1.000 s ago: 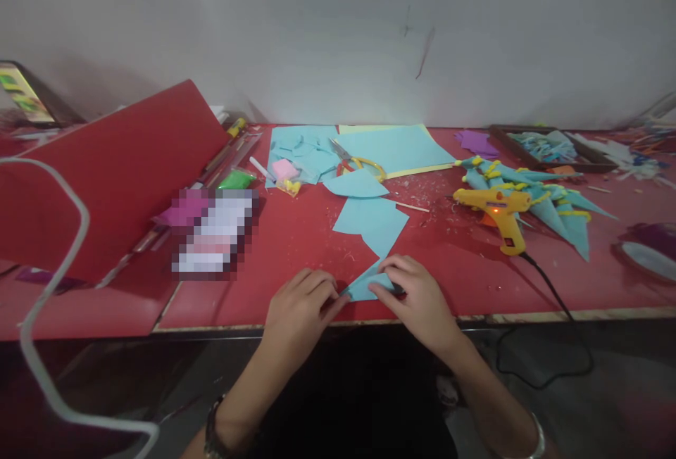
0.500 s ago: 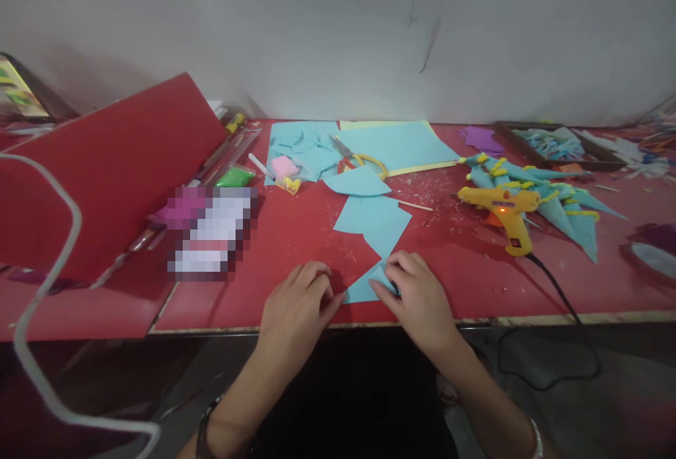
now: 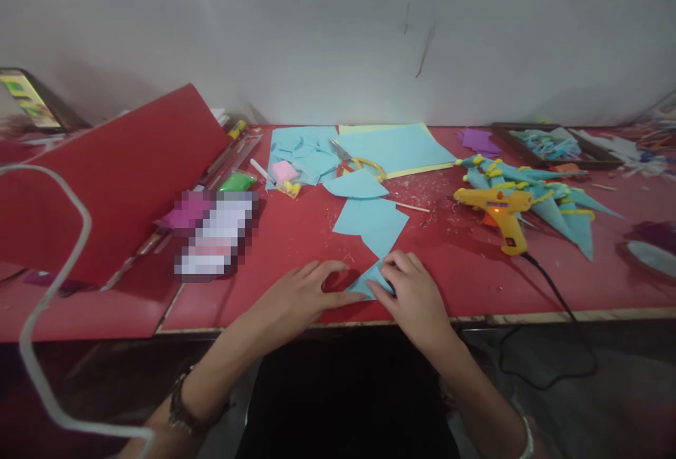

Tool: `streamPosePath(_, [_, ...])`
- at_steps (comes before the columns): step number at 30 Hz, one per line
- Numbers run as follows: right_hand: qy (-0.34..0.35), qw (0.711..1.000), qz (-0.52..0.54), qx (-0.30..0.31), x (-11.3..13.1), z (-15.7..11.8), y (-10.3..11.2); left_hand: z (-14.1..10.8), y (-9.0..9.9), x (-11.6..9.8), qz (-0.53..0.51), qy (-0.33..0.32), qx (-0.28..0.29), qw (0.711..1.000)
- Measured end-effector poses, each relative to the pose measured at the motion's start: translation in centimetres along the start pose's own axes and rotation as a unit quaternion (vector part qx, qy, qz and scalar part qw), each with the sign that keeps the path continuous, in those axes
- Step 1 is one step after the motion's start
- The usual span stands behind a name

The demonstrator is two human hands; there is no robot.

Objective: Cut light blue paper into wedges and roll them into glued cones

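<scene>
A light blue paper piece (image 3: 372, 277) lies at the table's front edge, its right part curled up. My right hand (image 3: 415, 293) grips that curled part between thumb and fingers. My left hand (image 3: 303, 297) has thumb and fingers apart, the thumb tip touching the paper's left corner. Just beyond, more blue pieces (image 3: 384, 225) overlap, with a curved blue piece (image 3: 356, 184) behind them. Scissors (image 3: 364, 163) with yellow and red handles rest on the blue sheets (image 3: 401, 148) farther back.
To the right, a yellow glue gun (image 3: 499, 211) with a lit orange light lies beside blue cones (image 3: 560, 216). A red board (image 3: 121, 170) leans at left, near a pixelated object (image 3: 219, 234). A dark tray (image 3: 581, 162) holds blue scraps at the back right.
My left hand has opened, its thumb sliding right onto the paper's left corner, and its forearm now slants more. My right hand stays on the curled part. The view has shifted slightly.
</scene>
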State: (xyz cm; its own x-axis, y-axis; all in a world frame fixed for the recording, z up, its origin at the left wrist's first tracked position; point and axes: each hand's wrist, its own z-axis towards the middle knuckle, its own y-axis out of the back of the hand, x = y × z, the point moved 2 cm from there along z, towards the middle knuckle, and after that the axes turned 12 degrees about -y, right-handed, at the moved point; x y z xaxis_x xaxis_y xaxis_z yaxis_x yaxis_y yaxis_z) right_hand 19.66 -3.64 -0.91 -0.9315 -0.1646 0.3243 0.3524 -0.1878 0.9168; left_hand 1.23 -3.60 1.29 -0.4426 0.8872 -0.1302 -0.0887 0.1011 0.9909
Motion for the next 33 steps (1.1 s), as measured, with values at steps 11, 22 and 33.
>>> streamPosePath(11, [0.000,1.000,-0.001,-0.009,0.0,0.0,-0.1,-1.6,0.3,-0.2,0.100,-0.007,0.098,0.990])
streamPosePath(22, [0.049,0.995,-0.009,-0.083,0.5,-0.5,0.2,-3.2,0.6,-0.3,0.083,0.012,0.053,0.995])
streamPosePath(33, [0.239,0.969,-0.049,-0.043,1.1,-2.7,0.3,-3.3,0.3,-0.4,0.075,0.026,0.048,0.996])
